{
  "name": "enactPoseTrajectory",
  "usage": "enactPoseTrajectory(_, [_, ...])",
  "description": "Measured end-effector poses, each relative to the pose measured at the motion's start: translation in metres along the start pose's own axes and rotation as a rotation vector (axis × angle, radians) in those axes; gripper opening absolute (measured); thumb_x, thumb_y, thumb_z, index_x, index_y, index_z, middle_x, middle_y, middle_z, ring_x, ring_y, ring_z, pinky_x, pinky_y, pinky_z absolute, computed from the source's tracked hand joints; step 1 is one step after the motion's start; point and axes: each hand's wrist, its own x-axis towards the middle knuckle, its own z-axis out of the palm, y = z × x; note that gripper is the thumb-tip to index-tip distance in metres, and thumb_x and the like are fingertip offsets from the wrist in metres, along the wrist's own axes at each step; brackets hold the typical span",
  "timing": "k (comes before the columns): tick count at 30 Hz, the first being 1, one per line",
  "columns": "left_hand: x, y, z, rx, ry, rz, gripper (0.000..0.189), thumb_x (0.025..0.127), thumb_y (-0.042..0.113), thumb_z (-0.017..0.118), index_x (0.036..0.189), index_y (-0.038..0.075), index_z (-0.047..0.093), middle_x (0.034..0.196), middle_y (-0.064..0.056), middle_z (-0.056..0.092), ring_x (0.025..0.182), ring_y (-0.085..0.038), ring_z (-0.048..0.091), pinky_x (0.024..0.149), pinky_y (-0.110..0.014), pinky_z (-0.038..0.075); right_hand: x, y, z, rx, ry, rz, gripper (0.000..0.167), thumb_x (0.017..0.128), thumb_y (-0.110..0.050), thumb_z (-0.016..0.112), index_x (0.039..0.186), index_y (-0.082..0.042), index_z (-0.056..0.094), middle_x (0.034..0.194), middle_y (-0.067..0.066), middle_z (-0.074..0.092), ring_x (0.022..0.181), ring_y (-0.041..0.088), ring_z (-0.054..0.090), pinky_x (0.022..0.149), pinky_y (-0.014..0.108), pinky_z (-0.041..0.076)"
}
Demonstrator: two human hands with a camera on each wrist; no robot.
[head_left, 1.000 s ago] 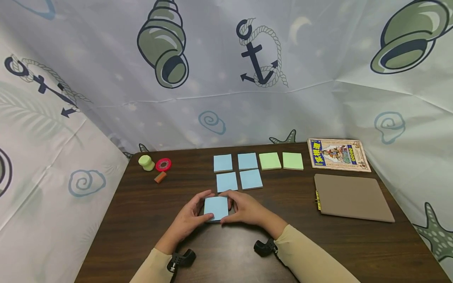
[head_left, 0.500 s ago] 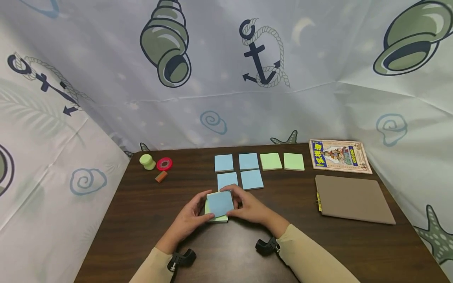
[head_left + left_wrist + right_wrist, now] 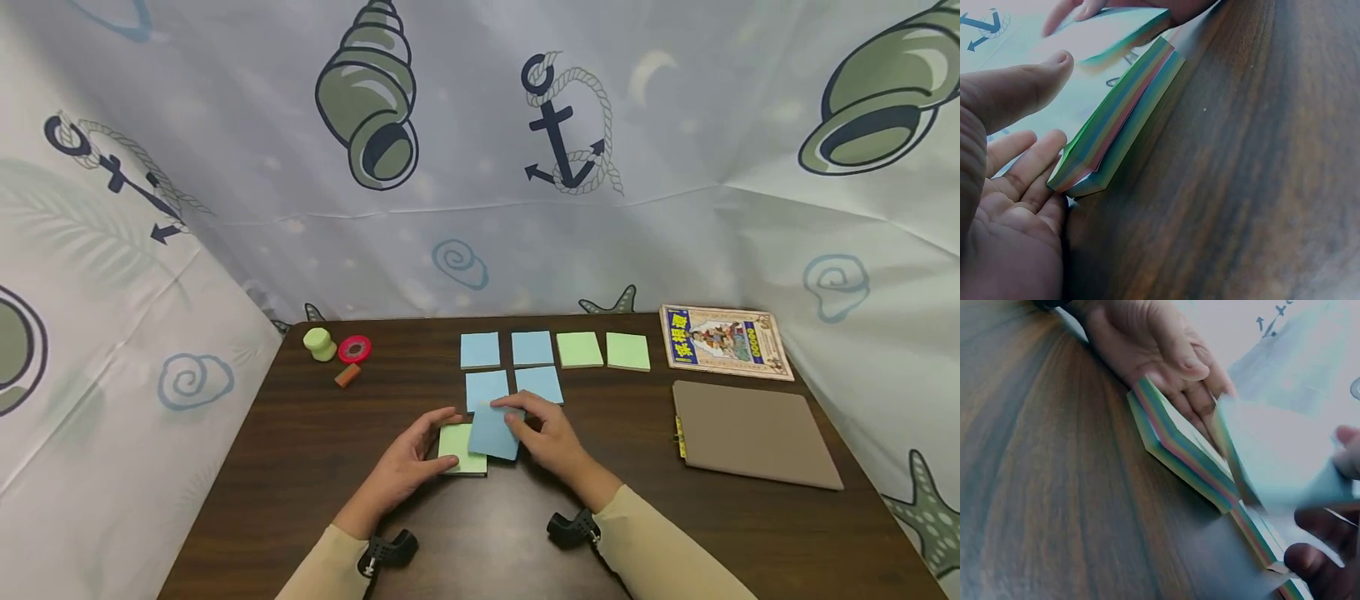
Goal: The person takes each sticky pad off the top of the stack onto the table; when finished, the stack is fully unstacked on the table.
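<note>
A pale blue sticky note pad (image 3: 493, 434) is held raised in my right hand (image 3: 557, 446), pinched between thumb and fingers. It is blurred in the right wrist view, and it overlaps part of a stack of sticky note pads with a light green top (image 3: 471, 465). Beside that stack lies my left hand (image 3: 408, 462). Its fingers rest along the stack's left side, while the thumb hovers above the stack in the left wrist view. Multicoloured layered edges of the stacked pads (image 3: 1179, 439) show in both wrist views.
Behind the hands lie several blue pads (image 3: 480, 350) and two green pads (image 3: 579, 350). At the far left are a green knobbed object (image 3: 319, 343), a red ring (image 3: 355, 349) and a small orange-brown block (image 3: 347, 376). A book (image 3: 726, 342) and a brown folder (image 3: 757, 433) lie right.
My right hand has lifted the blue pad off the stack and carried it right, which uncovers the green top. The left hand has stayed at the stack.
</note>
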Motion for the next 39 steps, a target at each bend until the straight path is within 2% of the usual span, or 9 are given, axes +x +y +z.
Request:
enactPoseTrajectory(6, [0.0,0.002,0.002,-0.003,0.002,-0.004,0.078,0.099,0.012,0.081,0.166,0.005,0.039,0.165,-0.015,0.053,0.166,-0.031,0.031,0.123,-0.007,0.03,-0.007,0.003,-0.014,-0.039,0.246,-0.02,0.028,0.106,0.005,0.063,0.126,-0.006,0.077,0.097,0.014,0.068,0.063,0.009,0.042,0.055,0.024,0.039])
enactPoseTrajectory(10, [-0.001,0.003,0.001,0.008,0.003,-0.007,0.077,0.1,0.013,0.081,0.165,0.006,0.041,0.165,-0.014,0.053,0.166,-0.03,0.032,0.122,-0.007,0.03,-0.012,0.004,-0.028,-0.065,0.367,0.016,0.026,0.105,0.011,0.058,0.121,0.002,0.078,0.101,0.021,0.064,0.058,0.009,0.047,0.048,0.028,0.047])
enactPoseTrajectory(14, [-0.002,0.003,0.001,0.013,-0.001,-0.004,0.076,0.1,0.015,0.08,0.165,0.005,0.041,0.165,-0.014,0.053,0.166,-0.03,0.032,0.123,-0.008,0.03,-0.017,0.006,-0.043,-0.11,0.461,0.045,0.026,0.107,0.008,0.057,0.114,-0.002,0.08,0.108,0.019,0.063,0.057,0.009,0.051,0.046,0.035,0.055])
enactPoseTrajectory(21, [-0.003,0.003,-0.002,0.009,-0.002,-0.001,0.073,0.101,0.015,0.08,0.163,0.005,0.043,0.165,-0.015,0.052,0.166,-0.031,0.03,0.123,-0.009,0.031,-0.013,0.007,-0.055,-0.107,0.628,0.139,0.031,0.101,0.012,0.054,0.112,-0.002,0.08,0.113,0.019,0.058,0.068,0.035,0.056,0.05,0.041,0.061])
enactPoseTrajectory(23, [-0.003,0.002,-0.002,0.014,-0.001,-0.001,0.073,0.101,0.015,0.08,0.163,0.006,0.044,0.165,-0.015,0.053,0.166,-0.031,0.03,0.122,-0.009,0.032,-0.012,0.01,-0.057,-0.115,0.653,0.164,0.034,0.1,0.012,0.054,0.113,-0.004,0.081,0.115,0.018,0.058,0.069,0.037,0.057,0.05,0.041,0.061])
enactPoseTrajectory(26, [-0.002,0.001,-0.002,0.02,-0.002,-0.004,0.073,0.101,0.016,0.08,0.163,0.006,0.044,0.165,-0.015,0.053,0.166,-0.03,0.031,0.122,-0.009,0.032,-0.013,0.012,-0.062,-0.169,0.696,0.18,0.036,0.1,0.01,0.055,0.112,-0.01,0.082,0.113,0.015,0.058,0.074,0.025,0.057,0.052,0.031,0.06])
enactPoseTrajectory(30, [-0.002,0.002,-0.001,0.016,-0.006,-0.019,0.073,0.101,0.017,0.08,0.163,0.007,0.044,0.166,-0.014,0.052,0.166,-0.027,0.031,0.122,-0.008,0.032,-0.014,0.015,-0.07,-0.268,0.744,0.228,0.036,0.1,0.006,0.056,0.111,-0.013,0.084,0.109,0.012,0.057,0.077,0.014,0.048,0.06,0.019,0.045])
enactPoseTrajectory(34, [-0.001,0.003,0.0,0.017,-0.006,-0.03,0.072,0.101,0.018,0.08,0.163,0.009,0.045,0.166,-0.012,0.052,0.166,-0.025,0.03,0.122,-0.008,0.032,-0.014,0.02,-0.078,-0.369,0.708,0.319,0.032,0.1,0.002,0.058,0.116,-0.01,0.082,0.108,0.014,0.056,0.079,0.02,0.044,0.068,0.027,0.038])
enactPoseTrajectory(39, [0.0,0.003,0.001,0.026,-0.006,-0.028,0.071,0.101,0.02,0.08,0.163,0.009,0.046,0.166,-0.012,0.053,0.166,-0.025,0.031,0.121,-0.008,0.032,-0.014,0.022,-0.081,-0.481,0.601,0.437,0.028,0.1,-0.009,0.068,0.126,-0.007,0.076,0.114,0.019,0.054,0.106,0.037,0.046,0.094,0.048,0.036])
